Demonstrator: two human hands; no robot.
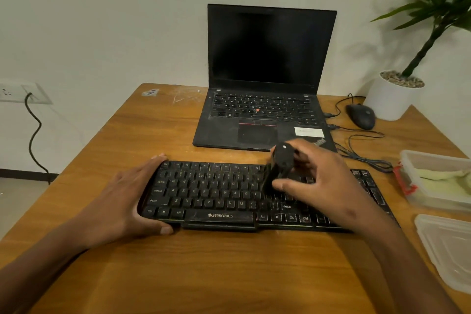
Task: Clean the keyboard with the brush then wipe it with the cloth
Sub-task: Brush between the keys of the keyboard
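Note:
A black keyboard lies across the middle of the wooden table. My left hand grips its left end, fingers along the far edge and thumb on the near edge. My right hand holds a black brush upright over the right-centre keys, its bristles touching the upper key rows. A pale yellow-green cloth lies inside a clear plastic box at the right.
An open black laptop stands behind the keyboard. A black mouse and its cables lie to the laptop's right. A white plant pot is at the back right corner. A clear lid rests at the right edge.

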